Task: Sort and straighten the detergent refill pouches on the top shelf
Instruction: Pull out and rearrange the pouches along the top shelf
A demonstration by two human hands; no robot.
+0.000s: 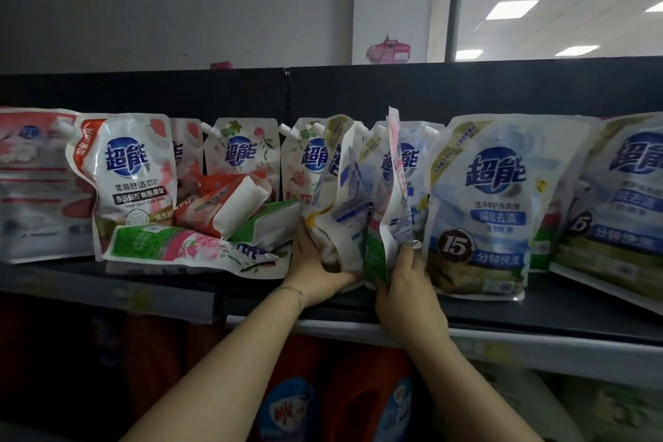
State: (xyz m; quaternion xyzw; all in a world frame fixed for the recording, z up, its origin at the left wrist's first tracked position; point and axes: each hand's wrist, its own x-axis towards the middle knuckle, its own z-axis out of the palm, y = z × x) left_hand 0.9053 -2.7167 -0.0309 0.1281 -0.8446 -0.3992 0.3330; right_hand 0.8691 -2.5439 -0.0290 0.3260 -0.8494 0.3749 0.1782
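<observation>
Toppled pouches (190,248) crowd the shelf (574,305) left of 2 hand-held pouches (344,204).

pouches (480,204) on shelf (538,309) (some fallen left)

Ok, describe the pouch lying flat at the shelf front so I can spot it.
On the top shelf, look just left of the left hand. The flat pouch lies along the front edge, green-ended with pink roses; those behind it stand or lean.

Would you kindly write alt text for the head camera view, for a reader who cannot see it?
A left hand and a right hand grip upright detergent pouches on a dark shelf; beside them, toppled pouches lie in a heap.
</observation>
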